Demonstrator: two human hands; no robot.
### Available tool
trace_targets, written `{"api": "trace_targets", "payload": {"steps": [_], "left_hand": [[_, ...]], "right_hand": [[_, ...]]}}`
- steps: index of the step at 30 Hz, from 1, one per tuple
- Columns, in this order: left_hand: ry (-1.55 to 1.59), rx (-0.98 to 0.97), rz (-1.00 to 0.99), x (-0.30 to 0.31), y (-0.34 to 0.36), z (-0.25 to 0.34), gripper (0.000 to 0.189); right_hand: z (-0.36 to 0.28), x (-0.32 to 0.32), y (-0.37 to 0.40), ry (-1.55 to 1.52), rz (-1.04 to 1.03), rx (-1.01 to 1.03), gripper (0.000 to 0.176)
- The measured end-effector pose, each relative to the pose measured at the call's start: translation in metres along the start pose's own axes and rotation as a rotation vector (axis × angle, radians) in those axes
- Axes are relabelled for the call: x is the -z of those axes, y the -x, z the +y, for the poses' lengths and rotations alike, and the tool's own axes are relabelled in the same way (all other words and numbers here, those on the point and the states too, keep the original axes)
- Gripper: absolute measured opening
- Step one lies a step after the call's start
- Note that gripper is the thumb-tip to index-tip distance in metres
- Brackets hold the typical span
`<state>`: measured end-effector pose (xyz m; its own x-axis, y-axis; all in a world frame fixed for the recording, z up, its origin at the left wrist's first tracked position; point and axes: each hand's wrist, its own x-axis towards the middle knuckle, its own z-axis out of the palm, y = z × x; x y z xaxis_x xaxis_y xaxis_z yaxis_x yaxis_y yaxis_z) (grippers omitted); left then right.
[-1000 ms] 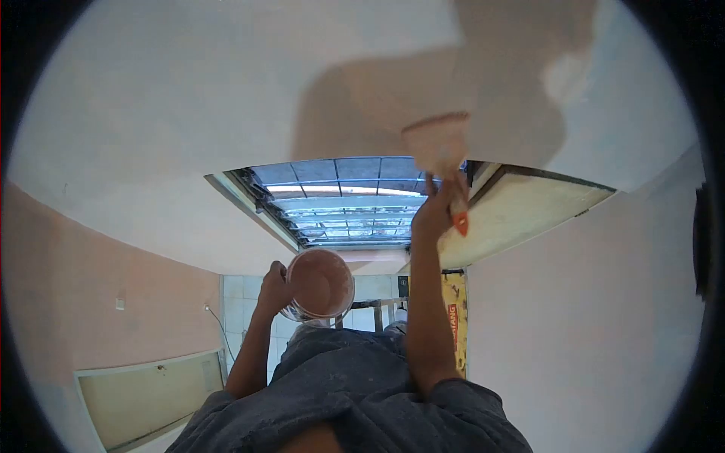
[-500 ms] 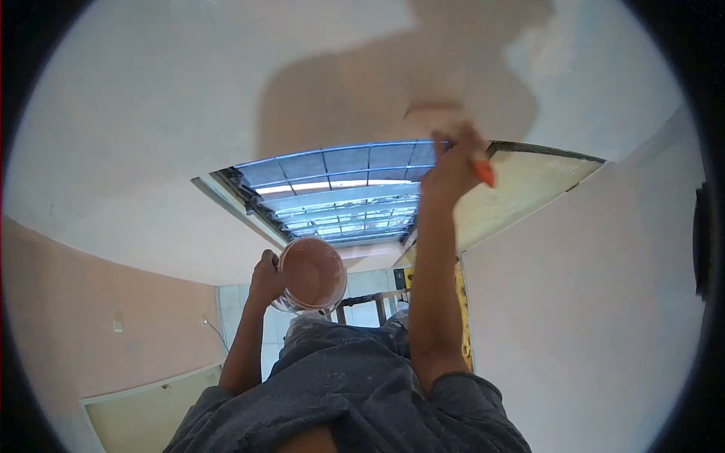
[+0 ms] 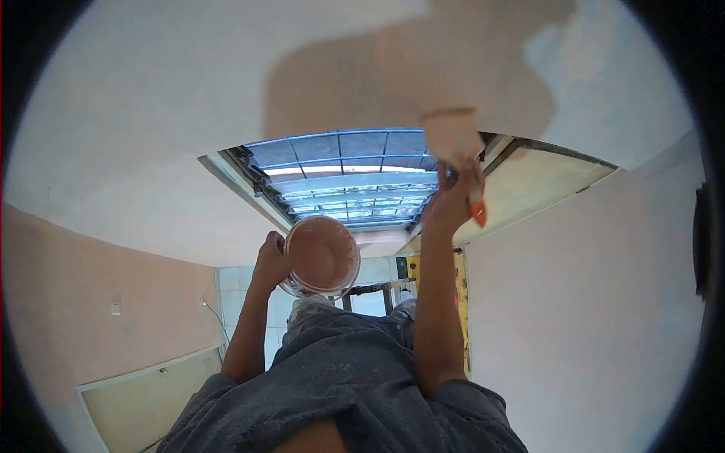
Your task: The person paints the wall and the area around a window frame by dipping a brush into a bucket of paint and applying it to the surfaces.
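Note:
The view points up at a white ceiling (image 3: 151, 113) with a patch of pink-beige paint (image 3: 423, 68) on it. My right hand (image 3: 451, 202) is raised and grips a wide paintbrush (image 3: 453, 136) with an orange handle; its paint-loaded bristles meet the ceiling at the painted patch's near edge. My left hand (image 3: 270, 260) holds a small paint bucket (image 3: 321, 257) by its rim, lower and to the left. Pinkish paint fills the bucket.
A doorway top with a blue-lit metal roof (image 3: 347, 177) beyond sits mid-view. Pink walls (image 3: 589, 302) stand left and right. An open door (image 3: 529, 185) leans at the right, and a cream panel (image 3: 143, 392) shows at lower left. My grey shirt (image 3: 340, 392) fills the bottom.
My right hand has drawn the brush back toward me along the ceiling after pushing it farther out half a second ago. The bucket in my left hand rose slightly.

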<state>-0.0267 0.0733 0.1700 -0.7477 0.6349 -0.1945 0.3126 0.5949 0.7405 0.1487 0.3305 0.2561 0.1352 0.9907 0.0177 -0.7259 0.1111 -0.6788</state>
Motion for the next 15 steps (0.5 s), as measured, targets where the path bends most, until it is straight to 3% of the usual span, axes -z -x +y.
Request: {"api": "trace_targets", "payload": {"steps": [3, 8, 11, 15], "left_hand": [[0.003, 0.028, -0.017, 0.004, -0.007, -0.004, 0.025], [-0.039, -0.025, 0.019, 0.009, -0.013, -0.006, 0.026], [-0.030, -0.024, 0.036, 0.012, -0.010, -0.012, 0.027], [-0.014, -0.025, 0.044, 0.020, -0.015, -0.024, 0.027]], "right_hand": [[0.016, 0.015, 0.034, 0.035, 0.056, -0.096, 0.030], [0.028, -0.033, 0.048, 0.014, 0.007, -0.058, 0.029], [0.002, -0.089, 0.034, 0.028, 0.035, -0.080, 0.022], [-0.061, -0.144, 0.036, 0.022, -0.075, 0.035, 0.021]]}}
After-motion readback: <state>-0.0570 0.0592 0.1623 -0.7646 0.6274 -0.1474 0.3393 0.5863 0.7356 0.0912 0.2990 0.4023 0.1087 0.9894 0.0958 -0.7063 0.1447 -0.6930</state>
